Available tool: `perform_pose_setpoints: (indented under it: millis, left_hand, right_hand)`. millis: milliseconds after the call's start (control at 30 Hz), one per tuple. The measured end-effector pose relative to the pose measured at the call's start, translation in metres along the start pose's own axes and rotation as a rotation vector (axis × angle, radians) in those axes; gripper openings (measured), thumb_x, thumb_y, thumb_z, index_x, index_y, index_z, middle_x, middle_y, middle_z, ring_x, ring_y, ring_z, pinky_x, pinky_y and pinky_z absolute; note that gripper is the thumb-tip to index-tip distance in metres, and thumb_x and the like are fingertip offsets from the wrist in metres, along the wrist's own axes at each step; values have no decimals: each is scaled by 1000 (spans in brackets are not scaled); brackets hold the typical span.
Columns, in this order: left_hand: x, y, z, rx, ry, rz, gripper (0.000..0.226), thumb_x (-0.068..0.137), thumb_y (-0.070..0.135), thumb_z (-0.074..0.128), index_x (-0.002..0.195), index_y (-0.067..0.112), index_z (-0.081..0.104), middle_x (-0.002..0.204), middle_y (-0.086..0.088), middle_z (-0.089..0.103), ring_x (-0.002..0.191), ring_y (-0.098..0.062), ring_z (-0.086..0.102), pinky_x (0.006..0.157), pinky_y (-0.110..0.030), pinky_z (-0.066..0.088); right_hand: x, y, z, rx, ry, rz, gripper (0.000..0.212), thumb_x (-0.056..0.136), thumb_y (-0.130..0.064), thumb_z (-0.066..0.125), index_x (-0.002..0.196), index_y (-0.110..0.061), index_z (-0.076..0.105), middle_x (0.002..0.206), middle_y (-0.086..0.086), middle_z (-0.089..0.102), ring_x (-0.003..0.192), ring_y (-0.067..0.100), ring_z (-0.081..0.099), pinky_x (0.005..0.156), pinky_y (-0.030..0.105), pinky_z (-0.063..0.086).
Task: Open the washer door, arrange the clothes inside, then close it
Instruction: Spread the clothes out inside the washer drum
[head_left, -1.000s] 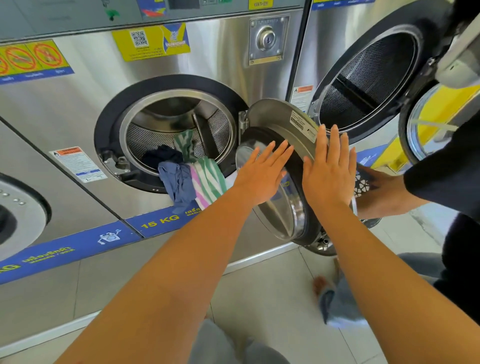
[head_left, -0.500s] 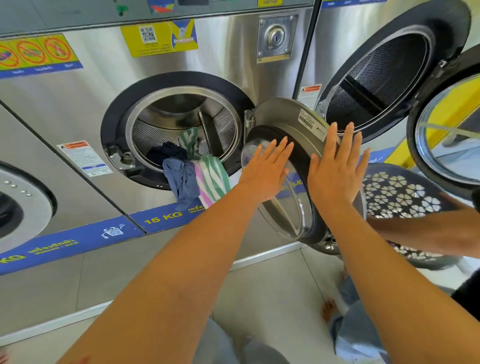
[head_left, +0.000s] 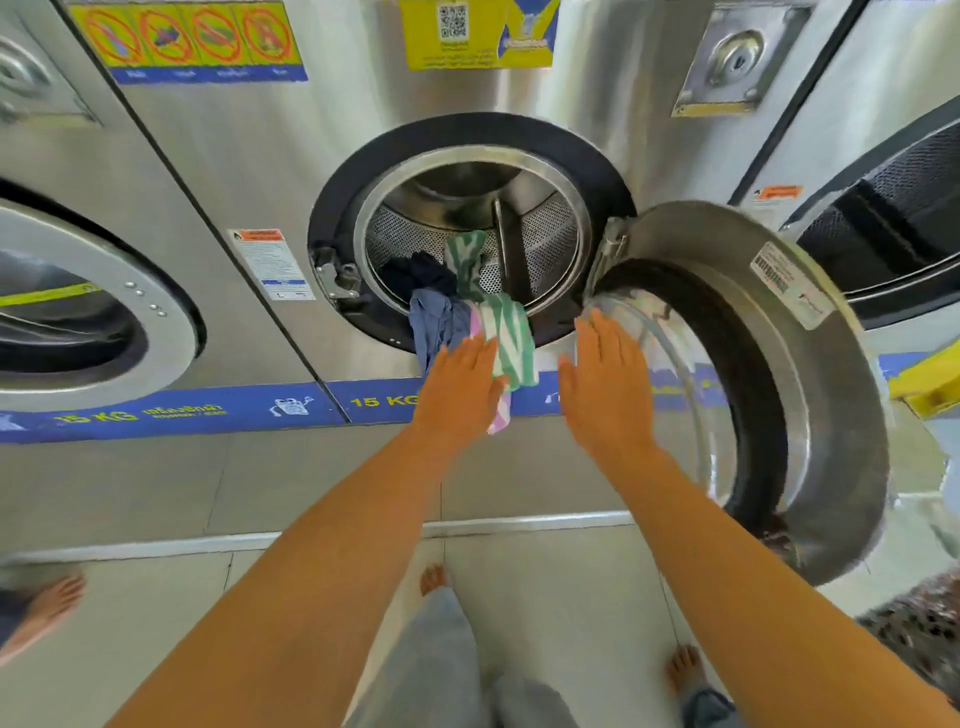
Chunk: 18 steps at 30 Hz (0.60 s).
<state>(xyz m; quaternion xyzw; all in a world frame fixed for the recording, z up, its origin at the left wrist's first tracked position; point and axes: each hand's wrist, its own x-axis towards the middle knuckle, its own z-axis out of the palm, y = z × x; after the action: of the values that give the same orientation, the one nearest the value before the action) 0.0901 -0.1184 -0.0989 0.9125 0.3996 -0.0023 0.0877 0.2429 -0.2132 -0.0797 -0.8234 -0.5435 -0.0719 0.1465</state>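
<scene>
Washer door (head_left: 810, 364) swung wide open to the right of the drum opening (head_left: 467, 234). Clothes in the drum mouth: green-striped cloth (head_left: 504, 332) and blue garment (head_left: 436, 322) spilling over the lower rim, dark piece (head_left: 415, 270) behind. Left hand (head_left: 460, 389) flat, fingers spread, against the hanging striped cloth, gripping nothing; right hand (head_left: 602, 384) open, empty, just beside the door's glass.

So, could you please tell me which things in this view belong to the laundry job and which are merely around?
Belongs to the job:
- open washer door
- drum
- green striped cloth and blue garment hanging over the rim
- left hand, right hand, both open

Merely around:
- left neighbouring washer
- right neighbouring washer
- warning stickers
- patterned basket
</scene>
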Motion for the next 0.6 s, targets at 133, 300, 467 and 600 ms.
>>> perform_pose_setpoints:
  millis: [133,300,467,600]
  left_hand:
    - [19,-54,21,-5,-40,-82,58,101,35,34,151,8,19,158,-14,25,145,-30,27,117,-44,21]
    - [71,-106,52,72,-153,-100,62,100,37,35,152,9,14,159,-14,22,145,-29,24,118,-43,18]
    - [123,-136,85,112,-186,-55,64,99,39,37,151,9,16,157,-16,24,145,-31,22,121,-45,13]
    - [164,-148,111,202,-176,-13,69,99,41,35,153,8,8,160,-17,13,148,-34,14,122,-46,5]
  right_hand:
    - [25,-24,55,60,-135,-17,46,91,-21,53,132,0,49,136,24,51,122,42,51,99,49,41]
    - [62,-49,122,115,-273,53,47,84,-16,65,126,1,54,128,24,57,112,43,56,92,48,46]
    - [99,-55,187,121,-330,65,50,91,-22,58,135,-2,47,141,21,47,128,39,45,106,47,35]
    - [133,-49,233,97,-344,28,54,94,-26,53,141,-4,40,148,19,40,136,36,37,113,45,26]
